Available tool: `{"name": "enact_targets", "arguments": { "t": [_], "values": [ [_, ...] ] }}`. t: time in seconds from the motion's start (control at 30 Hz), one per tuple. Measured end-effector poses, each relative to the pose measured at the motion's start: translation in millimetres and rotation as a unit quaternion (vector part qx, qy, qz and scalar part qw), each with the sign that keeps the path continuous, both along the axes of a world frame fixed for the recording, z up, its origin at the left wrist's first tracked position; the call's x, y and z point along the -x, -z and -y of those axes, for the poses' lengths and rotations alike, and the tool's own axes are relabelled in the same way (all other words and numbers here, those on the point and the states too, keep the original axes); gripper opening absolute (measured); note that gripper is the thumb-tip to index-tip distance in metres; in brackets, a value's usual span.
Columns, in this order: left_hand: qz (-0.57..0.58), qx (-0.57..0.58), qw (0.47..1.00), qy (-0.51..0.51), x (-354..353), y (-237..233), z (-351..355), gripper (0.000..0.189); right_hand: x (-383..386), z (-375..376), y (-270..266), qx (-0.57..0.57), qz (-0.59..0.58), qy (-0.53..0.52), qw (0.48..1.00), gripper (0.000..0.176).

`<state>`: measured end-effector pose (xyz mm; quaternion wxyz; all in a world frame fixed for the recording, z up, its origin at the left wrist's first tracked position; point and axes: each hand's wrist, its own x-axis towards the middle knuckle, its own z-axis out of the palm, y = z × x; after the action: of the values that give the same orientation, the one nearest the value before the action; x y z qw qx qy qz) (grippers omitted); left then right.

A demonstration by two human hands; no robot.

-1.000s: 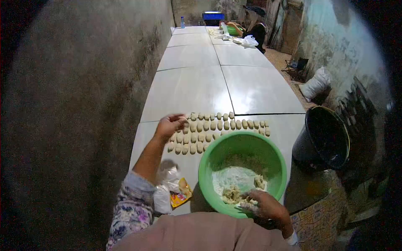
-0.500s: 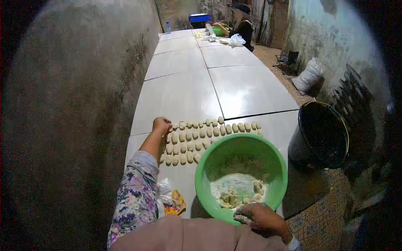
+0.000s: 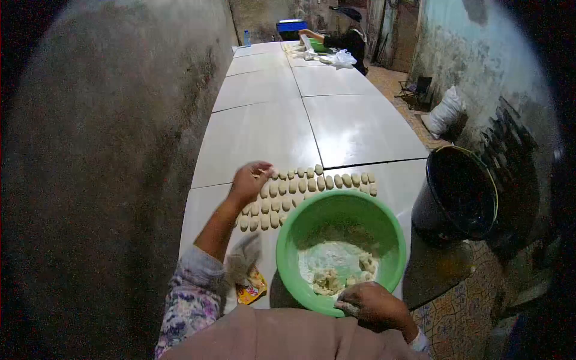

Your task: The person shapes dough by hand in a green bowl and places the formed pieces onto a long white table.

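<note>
Rows of small pale dough pieces (image 3: 282,188) lie on the white table. My left hand (image 3: 252,182) is at the far left end of the back row, its fingers bent close to the pieces; whether it grips one is hard to make out. A green basin (image 3: 288,246) stands at the table's near edge, with white flour (image 3: 336,259) and lumps of dough (image 3: 325,282) inside. My right hand (image 3: 370,304) rests over the basin's near rim, floury fingers curled inward near the dough; what they hold, if anything, is hidden.
A black bucket (image 3: 462,198) stands right of the basin. Left of the basin lie a yellow packet (image 3: 252,287) and a clear plastic bag (image 3: 241,258). At the table's far end are another person (image 3: 351,41), a white bag (image 3: 343,59) and a blue crate (image 3: 291,26).
My left hand has moved right and slightly up along the back row. My right hand has shifted a little up at the basin's rim. The far person's arm has stretched out leftward.
</note>
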<state>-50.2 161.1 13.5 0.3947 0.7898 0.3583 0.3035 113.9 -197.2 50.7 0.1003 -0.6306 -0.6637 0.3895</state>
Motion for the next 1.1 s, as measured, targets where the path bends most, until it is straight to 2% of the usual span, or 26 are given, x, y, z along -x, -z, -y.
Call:
{"name": "enact_targets", "arguments": {
  "t": [0.07, 0.13, 0.2, 0.27, 0.33, 0.37, 0.47, 0.5, 0.6, 0.67, 0.73, 0.8, 0.87, 0.9, 0.93, 1.0, 1.03, 1.07, 1.1],
  "values": [
    [0.009, 0.019, 0.997, 0.075, -5, -28, 70, 0.029, -3, 0, 7, -0.006, 0.002, -0.025, 1.000, 0.034],
    [-0.001, 0.069, 0.980, 0.188, -6, -19, 127, 0.032, -1, 0, -3, 0.012, -0.001, -0.020, 1.000, 0.032],
    [-0.107, 0.011, 0.955, 0.275, -11, -10, 173, 0.036, -1, 2, 4, -0.004, 0.003, -0.011, 1.000, 0.031],
    [-0.185, -0.017, 0.932, 0.310, -12, 4, 200, 0.038, -2, 3, 14, -0.020, 0.004, -0.029, 0.999, 0.030],
    [-0.254, -0.042, 0.912, 0.319, -17, 33, 214, 0.037, -3, 2, 16, 0.013, 0.027, -0.068, 0.997, 0.030],
    [-0.315, -0.081, 0.886, 0.330, -20, 52, 218, 0.038, -7, 5, 22, 0.007, -0.006, -0.072, 0.997, 0.031],
    [-0.371, -0.059, 0.868, 0.324, -20, 43, 236, 0.038, -6, 7, 29, -0.013, 0.023, -0.092, 0.995, 0.032],
    [-0.351, -0.070, 0.879, 0.314, -17, 38, 239, 0.028, -5, 7, 29, -0.002, 0.036, -0.083, 0.996, 0.034],
    [-0.352, -0.061, 0.879, 0.316, -16, 41, 243, 0.019, -7, 11, 27, -0.012, -0.006, -0.098, 0.995, 0.034],
    [-0.347, -0.066, 0.888, 0.295, -12, 37, 248, 0.018, -7, 13, 18, 0.011, 0.011, -0.097, 0.995, 0.034],
    [-0.308, 0.011, 0.907, 0.287, -4, 5, 259, 0.019, -9, 15, 14, -0.019, 0.040, -0.086, 0.995, 0.033],
    [-0.321, 0.019, 0.907, 0.272, -5, 29, 254, 0.022, -12, 10, 20, -0.014, 0.055, -0.072, 0.996, 0.033],
    [-0.291, 0.016, 0.915, 0.278, 1, 37, 253, 0.022, -17, 9, 18, -0.074, 0.077, -0.047, 0.993, 0.035],
    [-0.317, 0.038, 0.905, 0.282, -1, 38, 253, 0.022, -18, 7, 36, -0.090, 0.033, 0.024, 0.995, 0.037],
    [-0.316, 0.041, 0.906, 0.280, 0, 30, 258, 0.022, -17, 6, 45, -0.088, 0.034, 0.021, 0.995, 0.037],
    [-0.285, 0.152, 0.893, 0.313, 3, 14, 267, 0.032, -15, 2, 52, -0.118, 0.033, -0.047, 0.991, 0.035],
    [-0.272, 0.142, 0.892, 0.333, 6, 22, 266, 0.034, -16, 2, 49, -0.066, 0.045, -0.086, 0.993, 0.035],
    [-0.271, 0.143, 0.893, 0.329, 8, 32, 265, 0.034, -15, 0, 46, -0.067, 0.045, -0.090, 0.993, 0.035],
    [-0.266, 0.174, 0.886, 0.338, 8, 33, 265, 0.036, -12, -3, 41, -0.016, 0.059, -0.121, 0.991, 0.034]
  ]
}}
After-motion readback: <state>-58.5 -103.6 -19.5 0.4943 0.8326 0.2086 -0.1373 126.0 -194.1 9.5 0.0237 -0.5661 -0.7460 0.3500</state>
